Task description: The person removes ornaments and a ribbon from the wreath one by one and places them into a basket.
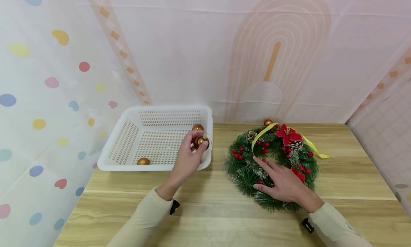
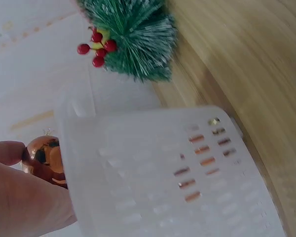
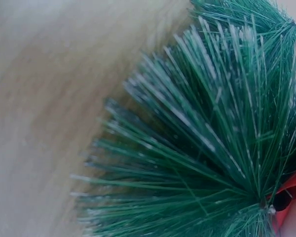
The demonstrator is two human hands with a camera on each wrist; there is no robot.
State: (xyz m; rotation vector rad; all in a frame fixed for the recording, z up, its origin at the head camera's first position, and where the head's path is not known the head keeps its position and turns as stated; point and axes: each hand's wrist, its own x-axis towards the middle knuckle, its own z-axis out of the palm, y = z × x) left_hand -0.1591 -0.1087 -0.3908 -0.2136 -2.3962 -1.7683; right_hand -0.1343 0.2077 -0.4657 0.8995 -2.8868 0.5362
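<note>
My left hand (image 1: 187, 157) pinches a shiny copper Christmas ball (image 1: 201, 142) between thumb and fingers at the right rim of a white plastic basket (image 1: 110, 136). The left wrist view shows the same Christmas ball (image 2: 45, 160) beside the basket's wall (image 2: 138, 163). My right hand (image 1: 285, 184), fingers extended, rests on the front of a green wreath (image 1: 239, 174) with red berries, pinecones and red flowers. A yellow ribbon (image 1: 264, 132) loops over the wreath, near the right index fingertip. Green needles (image 3: 202, 148) fill much of the right wrist view.
Inside the basket lie two more copper balls, one at the back right (image 1: 197, 127) and a glittery ball (image 1: 143, 161) at the front. Another copper ball (image 1: 268, 122) sits behind the wreath. The wooden table (image 1: 218, 218) meets a patterned curtain (image 1: 186, 54) at the back.
</note>
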